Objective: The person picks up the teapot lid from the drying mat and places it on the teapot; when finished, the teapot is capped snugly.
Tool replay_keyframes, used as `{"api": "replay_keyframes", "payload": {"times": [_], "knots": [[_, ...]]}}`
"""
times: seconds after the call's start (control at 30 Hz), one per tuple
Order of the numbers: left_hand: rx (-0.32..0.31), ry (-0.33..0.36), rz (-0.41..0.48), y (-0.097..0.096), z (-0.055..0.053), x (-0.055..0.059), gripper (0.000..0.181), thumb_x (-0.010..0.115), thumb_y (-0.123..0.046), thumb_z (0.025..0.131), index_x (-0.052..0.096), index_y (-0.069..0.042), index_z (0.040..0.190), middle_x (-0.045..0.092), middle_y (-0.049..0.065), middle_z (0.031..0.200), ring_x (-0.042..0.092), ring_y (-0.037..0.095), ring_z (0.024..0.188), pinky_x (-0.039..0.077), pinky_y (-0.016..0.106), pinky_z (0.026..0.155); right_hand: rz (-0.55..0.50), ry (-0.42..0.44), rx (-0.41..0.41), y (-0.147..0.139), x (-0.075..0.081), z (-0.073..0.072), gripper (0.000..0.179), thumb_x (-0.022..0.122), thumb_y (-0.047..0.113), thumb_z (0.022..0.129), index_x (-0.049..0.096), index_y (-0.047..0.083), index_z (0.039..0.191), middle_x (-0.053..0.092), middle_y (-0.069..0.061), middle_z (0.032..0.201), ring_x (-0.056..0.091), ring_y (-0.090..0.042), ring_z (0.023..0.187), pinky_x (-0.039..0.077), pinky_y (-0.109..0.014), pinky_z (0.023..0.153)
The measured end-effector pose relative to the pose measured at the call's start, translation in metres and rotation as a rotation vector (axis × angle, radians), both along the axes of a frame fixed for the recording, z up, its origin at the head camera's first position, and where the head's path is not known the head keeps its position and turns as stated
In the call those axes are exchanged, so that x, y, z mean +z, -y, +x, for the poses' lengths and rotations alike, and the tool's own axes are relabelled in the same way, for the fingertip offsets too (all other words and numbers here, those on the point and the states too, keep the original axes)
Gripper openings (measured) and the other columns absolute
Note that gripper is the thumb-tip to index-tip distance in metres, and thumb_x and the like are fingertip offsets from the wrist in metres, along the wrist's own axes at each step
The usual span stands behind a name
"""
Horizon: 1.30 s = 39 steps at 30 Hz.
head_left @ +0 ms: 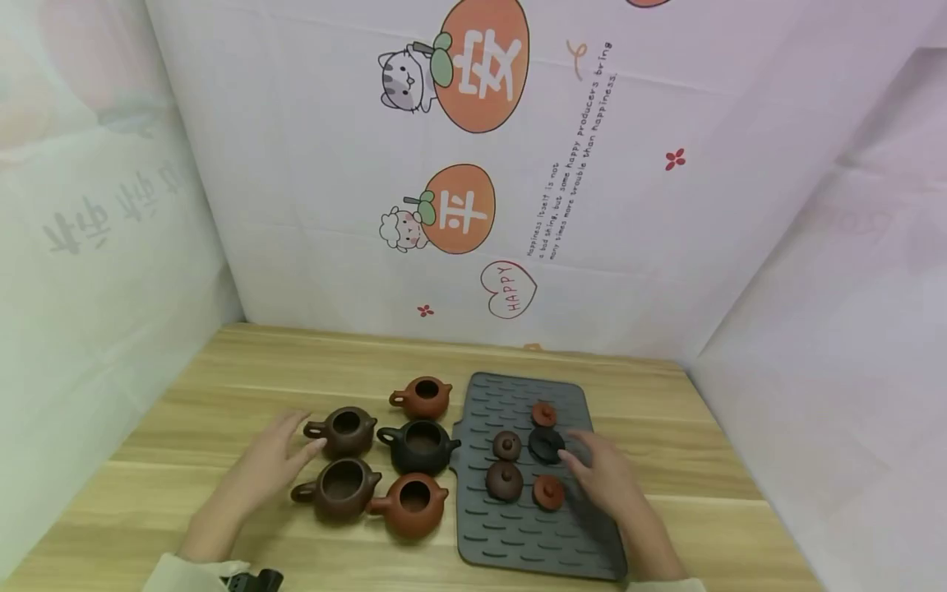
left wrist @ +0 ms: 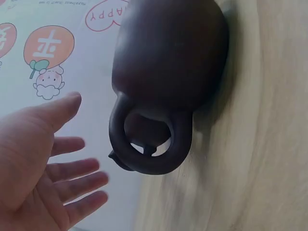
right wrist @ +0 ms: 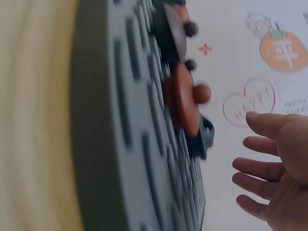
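The left hand (head_left: 272, 464) is open, its thumb and fingers spread and holding nothing, beside the handle of a round dark-brown clay-like teapot (head_left: 346, 433). The right hand (head_left: 608, 477) is also open, fingers loosely extended, next to a flat black lid with a bridge-shaped knob (head_left: 546, 446); the right wrist view shows a gap between fingers and lids.

The black lid lies on a dark grey ribbed mat (head_left: 570, 543), among a small round orange-brown lid (head_left: 543, 413), a small dome-shaped brown lid (head_left: 506, 446), a larger brown domed lid (head_left: 505, 482) and a round reddish-brown lid (head_left: 548, 492). The black lid stands between the right hand and the small brown one; the reddish-brown lid sits just beside the larger brown one.

Left of the mat stand four more lidless pots: a squat dark-brown teapot (head_left: 342, 503) just below the first, a wide black teapot (head_left: 420, 457), a small orange-brown teapot (head_left: 427, 403) and a reddish-orange teapot (head_left: 410, 518). They crowd the space between the left hand and the mat, the black spout reaching the mat's edge. All rest on a pale wood-grain tabletop (head_left: 296, 358), walled by white printed cloth (head_left: 311, 164).
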<state>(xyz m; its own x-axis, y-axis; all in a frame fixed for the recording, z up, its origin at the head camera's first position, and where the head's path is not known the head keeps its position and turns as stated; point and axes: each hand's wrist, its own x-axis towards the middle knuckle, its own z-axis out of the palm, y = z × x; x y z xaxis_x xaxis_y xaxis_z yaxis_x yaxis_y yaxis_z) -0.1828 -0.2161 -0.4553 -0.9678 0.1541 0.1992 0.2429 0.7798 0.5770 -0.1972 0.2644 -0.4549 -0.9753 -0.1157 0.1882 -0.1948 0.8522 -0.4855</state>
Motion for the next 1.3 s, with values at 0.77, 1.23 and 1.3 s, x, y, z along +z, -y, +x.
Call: {"api": "replay_keyframes", "payload": {"times": [0.77, 1.23, 1.3], "knots": [[-0.093, 0.132, 0.175, -0.006, 0.027, -0.009, 0.05, 0.068, -0.039, 0.092, 0.06, -0.004, 0.126, 0.06, 0.019, 0.124, 0.061, 0.038, 0.106, 0.048, 0.056, 0.09, 0.017, 0.039, 0.208, 0.064, 0.0, 0.016, 0.027, 0.074, 0.019, 0.088, 0.068, 0.007, 0.112, 0.064, -0.007, 0.113, 0.061, -0.029, 0.104, 0.052, -0.046, 0.083], [-0.159, 0.115, 0.181, -0.008, 0.03, -0.013, 0.059, 0.081, -0.034, 0.079, 0.061, -0.003, 0.126, 0.058, 0.018, 0.127, 0.053, 0.042, 0.118, 0.04, 0.061, 0.097, 0.067, 0.047, 0.262, 0.075, -0.013, 0.009, 0.018, 0.078, 0.015, 0.085, 0.07, 0.01, 0.101, 0.062, -0.003, 0.103, 0.062, -0.024, 0.096, 0.054, -0.039, 0.074], [-0.152, 0.12, 0.178, -0.009, 0.03, -0.013, 0.058, 0.082, -0.032, 0.078, 0.062, -0.004, 0.125, 0.059, 0.018, 0.126, 0.053, 0.042, 0.117, 0.04, 0.061, 0.097, 0.059, 0.056, 0.263, 0.075, -0.013, 0.008, 0.017, 0.078, 0.014, 0.085, 0.07, 0.01, 0.1, 0.063, -0.004, 0.103, 0.062, -0.025, 0.095, 0.054, -0.039, 0.073]]}}
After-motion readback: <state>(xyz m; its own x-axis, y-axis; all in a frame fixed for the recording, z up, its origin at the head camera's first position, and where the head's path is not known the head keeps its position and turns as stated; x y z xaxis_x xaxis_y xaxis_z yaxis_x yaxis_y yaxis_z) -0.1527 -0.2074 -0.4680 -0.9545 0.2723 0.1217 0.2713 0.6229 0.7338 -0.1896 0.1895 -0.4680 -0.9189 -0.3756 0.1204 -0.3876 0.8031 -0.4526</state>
